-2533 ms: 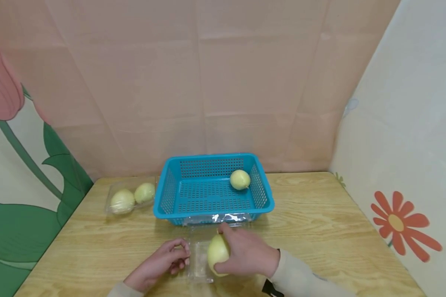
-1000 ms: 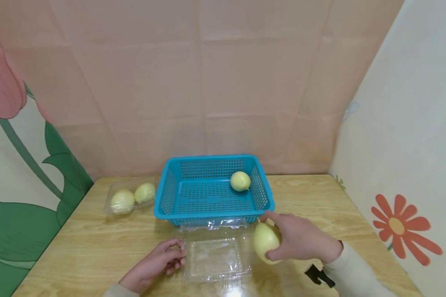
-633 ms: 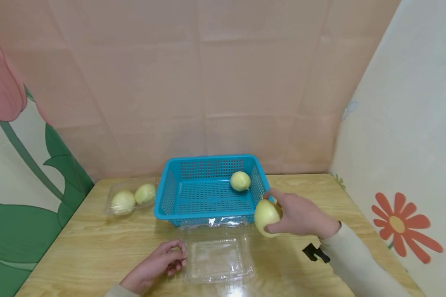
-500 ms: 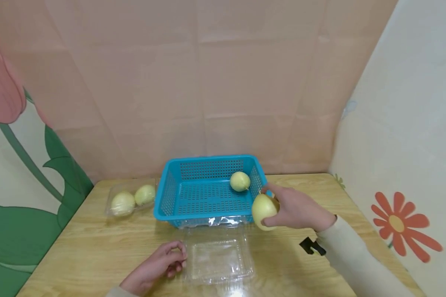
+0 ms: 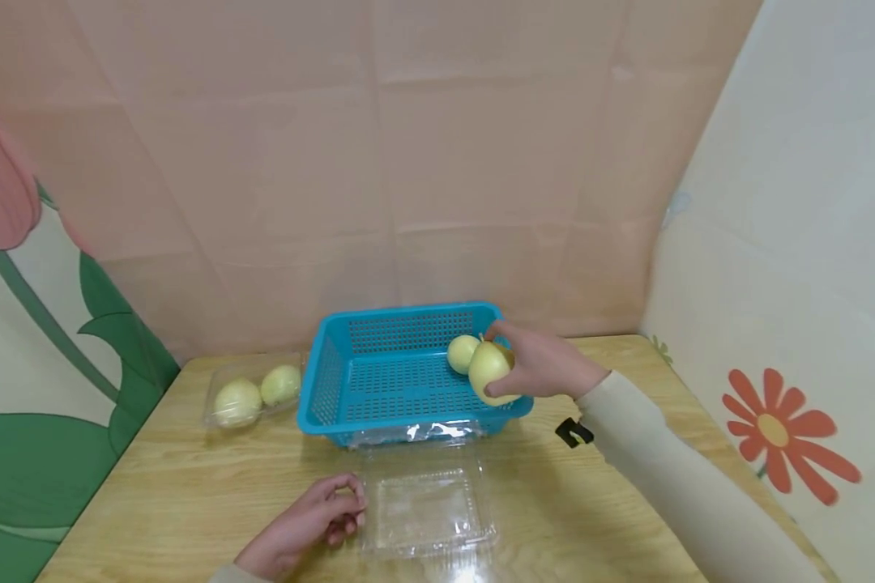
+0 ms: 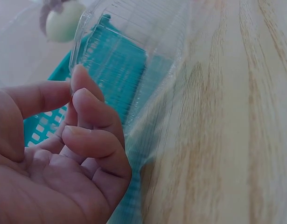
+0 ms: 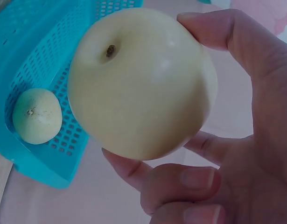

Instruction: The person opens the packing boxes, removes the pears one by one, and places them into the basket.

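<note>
My right hand (image 5: 547, 362) holds a pale yellow pear (image 5: 487, 374) over the right front rim of the blue plastic basket (image 5: 324, 380). In the right wrist view, thumb and fingers grip the sides of the pear (image 7: 143, 88), apart from the basket. A second pear (image 5: 462, 354) lies inside at the right end. On the table in front, a clear plastic clamshell box (image 5: 426, 510) lies open, its lid side toward the basket. My left hand (image 5: 317, 518) is at the box's left edge; in the left wrist view thumb and index finger (image 6: 81, 77) pinch that edge.
Another clear box (image 5: 219, 389) with two pears (image 5: 237, 402) in it stands left of the basket on the wooden table (image 5: 153, 494). A pink cloth backdrop (image 5: 408, 162) hangs behind, and flower-printed panels flank both sides.
My right hand has lifted the pear from over the clear box, carried it right, then up and back to the basket's right front rim. My left hand stays at the box's edge.
</note>
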`<state>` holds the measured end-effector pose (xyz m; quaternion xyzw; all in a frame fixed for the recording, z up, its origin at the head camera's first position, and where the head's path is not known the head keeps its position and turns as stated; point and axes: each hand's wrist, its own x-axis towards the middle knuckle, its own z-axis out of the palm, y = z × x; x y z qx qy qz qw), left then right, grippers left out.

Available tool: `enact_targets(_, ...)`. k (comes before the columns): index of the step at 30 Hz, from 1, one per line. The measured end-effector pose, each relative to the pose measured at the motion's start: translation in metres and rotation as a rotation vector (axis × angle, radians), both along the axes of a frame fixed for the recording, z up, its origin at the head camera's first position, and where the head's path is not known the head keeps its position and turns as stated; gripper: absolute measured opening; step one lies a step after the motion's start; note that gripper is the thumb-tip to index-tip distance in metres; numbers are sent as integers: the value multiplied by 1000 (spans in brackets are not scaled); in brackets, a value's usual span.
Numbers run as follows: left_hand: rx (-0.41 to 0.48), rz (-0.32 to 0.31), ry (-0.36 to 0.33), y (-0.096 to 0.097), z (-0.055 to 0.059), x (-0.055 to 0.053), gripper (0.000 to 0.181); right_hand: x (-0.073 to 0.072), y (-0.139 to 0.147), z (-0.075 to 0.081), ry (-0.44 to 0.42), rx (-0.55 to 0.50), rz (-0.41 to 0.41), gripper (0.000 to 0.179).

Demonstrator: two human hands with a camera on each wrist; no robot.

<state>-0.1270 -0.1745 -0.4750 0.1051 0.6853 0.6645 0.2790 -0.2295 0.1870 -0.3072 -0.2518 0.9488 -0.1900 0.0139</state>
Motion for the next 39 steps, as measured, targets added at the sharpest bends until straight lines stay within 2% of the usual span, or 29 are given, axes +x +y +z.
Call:
enact_targets(6,10,-1,-6,1,-1,0,8,-21,-11,-3,-94,42,-16,70)
enact_targets(14,25,0,-15,1,-2,-1,7,-42,-21,-8,-158,99,-37,75)
enact_targets(17,26,-2,-9,1,-2,-2,8,-47,-26,-10,-186,117,-50,72)
enact_targets(24,28,-8,-14,0,-3,-3,8,-53,-34,-18,-183,192,-62,69)
enact_targets(32,22,-2,-22,0,-3,-3,7,-62,-43,-27,-193,221,-62,67)
enact_targets(39,19,-5,-8,0,-4,-3,9,-68,-50,-32,-244,222,-76,67)
